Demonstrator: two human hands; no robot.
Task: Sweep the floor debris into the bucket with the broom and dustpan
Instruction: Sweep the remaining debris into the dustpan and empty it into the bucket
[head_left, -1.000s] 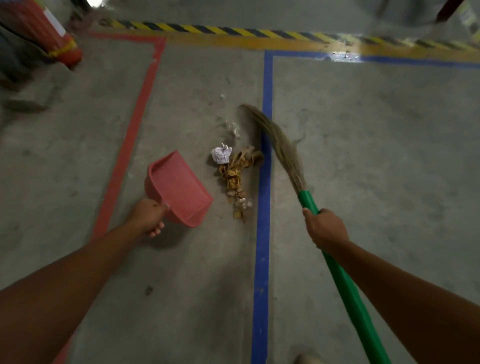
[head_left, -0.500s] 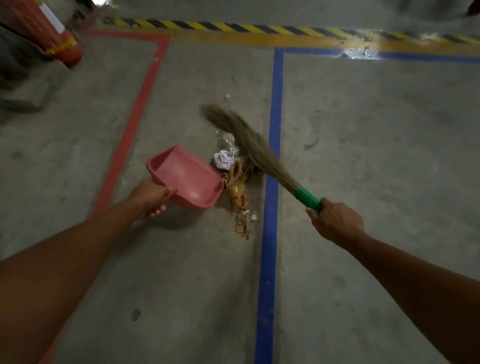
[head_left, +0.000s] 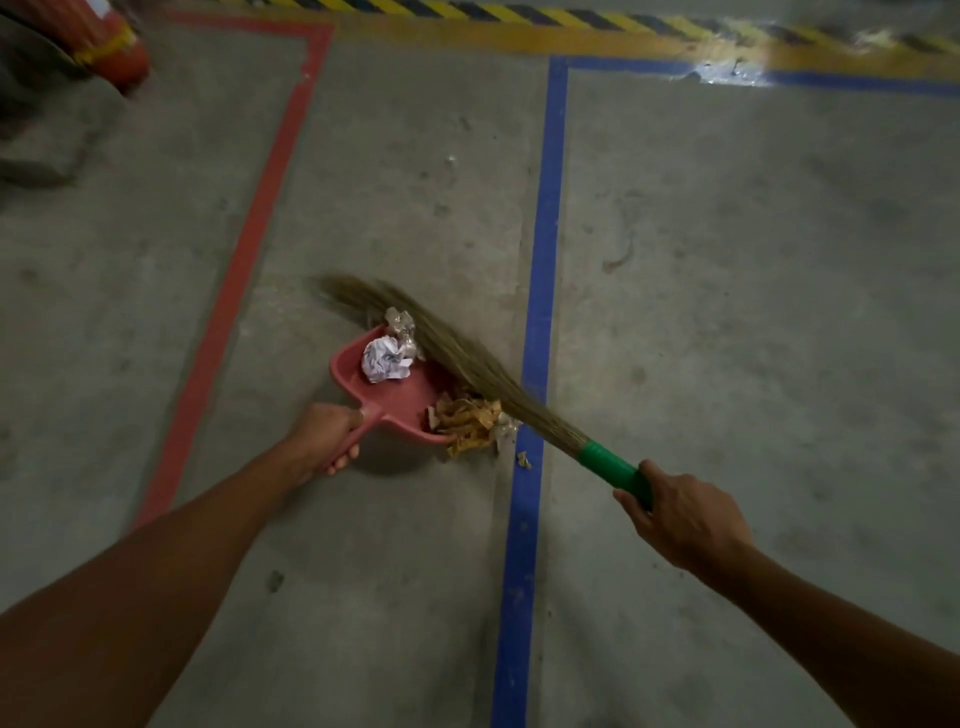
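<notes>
While against dustpan (head_left: 395, 400), broom (head_left: 467, 369).

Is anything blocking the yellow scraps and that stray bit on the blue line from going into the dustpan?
Nothing visible does. The yellow scraps sit at the dustpan lip, the broom right behind them. The stray bit lies on open floor. No bucket is in view.

Broom (head_left: 457, 364) bristles, previously beyond the debris, now lie across the dustpan (head_left: 395, 395) mouth; crumpled paper (head_left: 385, 358) sits inside the pan, and brown scraps (head_left: 467, 421) crowd its lip.
</notes>
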